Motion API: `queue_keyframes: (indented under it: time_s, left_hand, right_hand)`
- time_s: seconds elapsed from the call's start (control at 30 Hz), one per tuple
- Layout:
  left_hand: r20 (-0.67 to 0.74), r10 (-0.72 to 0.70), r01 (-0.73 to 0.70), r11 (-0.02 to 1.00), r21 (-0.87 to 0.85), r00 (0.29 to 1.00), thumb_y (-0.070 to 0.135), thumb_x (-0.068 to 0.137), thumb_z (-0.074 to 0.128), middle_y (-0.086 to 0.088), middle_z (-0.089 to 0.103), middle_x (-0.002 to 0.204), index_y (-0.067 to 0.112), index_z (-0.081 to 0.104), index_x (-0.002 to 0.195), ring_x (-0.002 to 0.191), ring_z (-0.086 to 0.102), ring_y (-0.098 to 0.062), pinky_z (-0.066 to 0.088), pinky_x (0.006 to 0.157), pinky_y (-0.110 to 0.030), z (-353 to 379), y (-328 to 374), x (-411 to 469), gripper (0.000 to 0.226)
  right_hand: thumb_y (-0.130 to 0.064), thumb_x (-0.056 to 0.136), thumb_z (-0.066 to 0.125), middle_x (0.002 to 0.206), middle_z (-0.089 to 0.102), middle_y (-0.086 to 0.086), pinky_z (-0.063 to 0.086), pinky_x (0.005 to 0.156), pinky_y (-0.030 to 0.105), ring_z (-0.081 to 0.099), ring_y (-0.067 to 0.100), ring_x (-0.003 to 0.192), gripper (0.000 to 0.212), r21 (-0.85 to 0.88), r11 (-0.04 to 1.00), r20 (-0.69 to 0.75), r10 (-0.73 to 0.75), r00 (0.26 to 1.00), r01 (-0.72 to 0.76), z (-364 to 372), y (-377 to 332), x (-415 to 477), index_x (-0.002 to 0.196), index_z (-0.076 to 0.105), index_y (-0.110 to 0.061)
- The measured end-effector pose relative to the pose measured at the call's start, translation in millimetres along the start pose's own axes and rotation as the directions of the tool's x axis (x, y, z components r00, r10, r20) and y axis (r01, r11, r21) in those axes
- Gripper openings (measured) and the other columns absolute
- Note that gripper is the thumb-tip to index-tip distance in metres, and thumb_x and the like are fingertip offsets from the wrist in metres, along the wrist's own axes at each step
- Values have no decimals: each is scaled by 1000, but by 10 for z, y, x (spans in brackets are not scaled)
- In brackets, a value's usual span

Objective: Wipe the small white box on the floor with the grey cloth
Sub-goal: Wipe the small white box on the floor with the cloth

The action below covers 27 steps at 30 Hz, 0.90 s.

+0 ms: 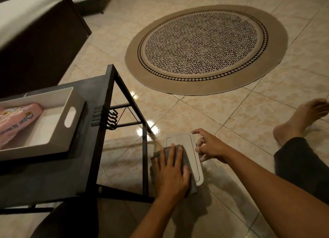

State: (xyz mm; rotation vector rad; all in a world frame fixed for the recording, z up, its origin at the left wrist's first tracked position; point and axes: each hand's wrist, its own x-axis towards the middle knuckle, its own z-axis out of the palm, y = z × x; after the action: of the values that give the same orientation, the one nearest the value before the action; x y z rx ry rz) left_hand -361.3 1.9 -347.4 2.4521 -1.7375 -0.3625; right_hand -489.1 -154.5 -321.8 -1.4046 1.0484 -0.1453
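Note:
The small white box (183,140) lies flat on the tiled floor beside the leg of a dark table. A folded grey cloth (188,162) covers its left and near part. My left hand (171,173) presses flat on the cloth, fingers spread and pointing away from me. My right hand (209,146) grips the box's right edge, thumb and fingertips curled around the rim. The box's far end and right strip show; the rest is hidden under cloth and hand.
A dark low table (105,131) with hooks stands at the left, its leg touching the box's corner. On it sits a white tray (71,102) holding a pink packet (17,120). A round patterned rug (204,49) lies ahead. My bare foot (300,120) rests at the right.

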Motion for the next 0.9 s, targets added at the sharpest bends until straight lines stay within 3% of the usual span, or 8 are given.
queue_keyframes:
  time_s: [0.13,0.3,0.43,0.57,0.67,0.77,0.9]
  left_hand:
    - [-7,17,-17,1000,-3,1000,55,94,13,4,-17,162,36,-8,153,145,-27,-22,-7,117,-53,58,96,-29,66]
    - [-5,-85,85,996,28,996,56,91,9,3,-15,162,34,-4,154,146,-25,-26,-6,116,-58,5,30,202,68]
    - [10,20,-20,1000,0,1000,54,94,11,4,-19,161,34,-4,154,146,-24,-26,-11,116,-56,-91,26,317,65]
    - [-1,-155,155,988,15,988,48,100,21,-1,-14,164,32,-5,154,147,-20,-29,-10,117,-55,-193,2,526,63]
    - [-2,-25,25,1000,2,1000,50,98,20,3,-11,164,34,-1,155,147,-20,-26,-5,117,-59,-157,39,497,63]
    - [-8,-83,83,996,-27,997,49,98,22,3,-11,164,34,-1,154,147,-19,-25,-7,117,-58,-134,25,516,63]
    - [18,37,-38,999,22,999,49,97,18,6,-15,162,36,-2,154,147,-21,-23,-5,117,-58,-134,51,470,62]
  right_hand:
    - [10,88,58,95,54,15,64,67,45,65,25,72,62,14,1000,-2,-11,1000,11,25,15,0,134,44,-29]
    - [9,89,58,96,52,14,62,60,35,61,22,71,62,20,1000,17,-21,1000,21,201,-23,13,135,44,-30]
    - [8,90,57,95,53,13,61,62,35,61,22,71,60,20,1000,26,-19,999,19,242,-37,29,134,44,-31]
    - [9,89,57,96,53,13,61,62,35,62,22,72,62,15,1000,13,-6,1000,6,237,-34,35,136,44,-31]
    - [9,90,57,96,54,14,60,61,35,62,21,72,63,8,1000,17,-5,1000,5,250,-44,40,137,43,-31]
    - [9,90,57,97,53,14,61,63,37,62,23,72,64,4,1000,8,-7,1000,7,247,-48,45,137,43,-31]
    - [8,90,55,96,56,13,63,64,38,63,23,76,61,-1,1000,11,-1,1000,1,246,-45,19,136,43,-30]
